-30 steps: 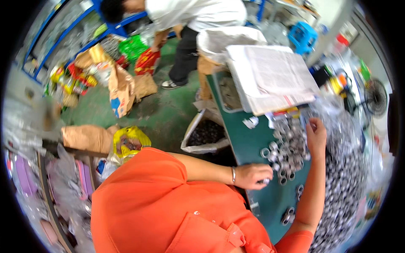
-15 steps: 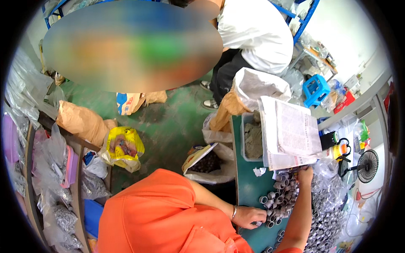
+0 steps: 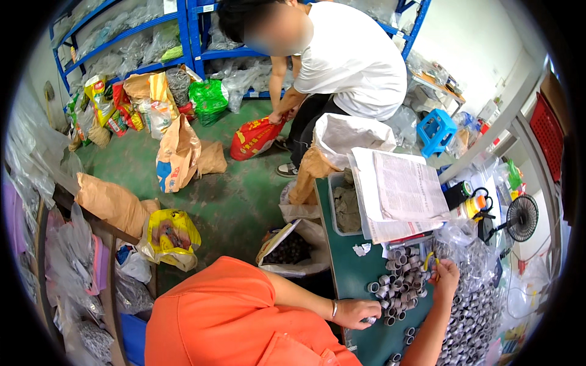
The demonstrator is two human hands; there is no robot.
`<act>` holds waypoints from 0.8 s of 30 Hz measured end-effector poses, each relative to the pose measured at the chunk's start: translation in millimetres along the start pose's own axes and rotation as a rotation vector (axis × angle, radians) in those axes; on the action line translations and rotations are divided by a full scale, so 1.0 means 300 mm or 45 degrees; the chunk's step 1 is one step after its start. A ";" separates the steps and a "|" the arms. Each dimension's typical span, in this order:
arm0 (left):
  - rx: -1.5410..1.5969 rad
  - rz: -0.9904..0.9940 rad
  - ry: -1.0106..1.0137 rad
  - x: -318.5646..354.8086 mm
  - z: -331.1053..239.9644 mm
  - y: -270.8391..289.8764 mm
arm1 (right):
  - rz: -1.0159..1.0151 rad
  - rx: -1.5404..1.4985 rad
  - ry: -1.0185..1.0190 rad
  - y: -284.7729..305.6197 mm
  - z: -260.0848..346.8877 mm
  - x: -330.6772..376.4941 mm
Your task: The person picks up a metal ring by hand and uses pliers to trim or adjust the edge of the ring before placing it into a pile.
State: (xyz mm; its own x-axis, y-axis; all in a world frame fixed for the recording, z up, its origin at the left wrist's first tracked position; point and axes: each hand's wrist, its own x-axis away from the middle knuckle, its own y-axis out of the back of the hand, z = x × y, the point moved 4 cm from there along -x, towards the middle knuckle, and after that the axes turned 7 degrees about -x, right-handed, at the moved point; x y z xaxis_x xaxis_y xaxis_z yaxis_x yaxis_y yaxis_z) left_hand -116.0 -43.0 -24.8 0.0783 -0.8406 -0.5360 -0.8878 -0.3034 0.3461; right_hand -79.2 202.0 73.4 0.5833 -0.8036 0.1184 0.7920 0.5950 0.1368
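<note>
- Left hand (image 3: 356,313), lower centre of the frame, rests on the dark green tabletop (image 3: 348,274); fingers curled loosely around one of the small grey metal ring sleeves (image 3: 370,319), thumb side hidden, so the exact pinch cannot be told.
- Right hand (image 3: 444,276), right of centre, sits at the far edge of the loose heap of short grey metal sleeves (image 3: 400,282); fingers pressed together around a small yellow-handled tool (image 3: 429,261).
- The sleeves lie lower right of centre, between the two hands, some upright, some tipped.
- Handling, as judged: each sleeve looks stiff, light, smooth and likely to roll; best taken by the outer wall between thumb and forefinger, or hooked through the bore.
- Clear plastic bag (image 3: 482,305) at lower right holds many more of the same sleeves, packed close.
- Grey rectangular plastic bin (image 3: 334,207) at the table's upper end holds a dull grey lumpy mass; kind unclear.
- Stack of printed paper sheets (image 3: 406,189) lies just beside the bin.
- White sack on the floor (image 3: 305,259), left of the table, is open, with small dark pieces inside.
- Another person in a white shirt (image 3: 354,55) bends over a red bag (image 3: 253,137) at top centre.
</note>
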 end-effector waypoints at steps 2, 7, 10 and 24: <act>-0.039 0.005 -0.019 -0.006 -0.010 0.011 | 0.075 -0.395 0.072 0.009 -0.007 0.101; -0.131 0.024 -0.042 -0.006 -0.007 0.013 | 0.360 -0.944 0.137 0.024 -0.043 0.326; -0.148 0.013 -0.008 -0.006 -0.014 0.023 | 0.364 -0.988 -0.018 -0.045 -0.069 0.459; -0.180 -0.039 -0.061 -0.008 -0.006 0.009 | 0.301 -1.042 -0.267 -0.214 -0.148 0.686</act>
State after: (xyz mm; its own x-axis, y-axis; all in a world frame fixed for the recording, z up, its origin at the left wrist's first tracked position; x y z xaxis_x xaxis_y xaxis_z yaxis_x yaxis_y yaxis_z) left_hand -117.7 -42.7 -21.0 0.0798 -0.8086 -0.5829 -0.8123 -0.3917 0.4322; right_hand -2.0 -2.2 45.3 0.7670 -0.5933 0.2442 0.5824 0.4841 -0.6530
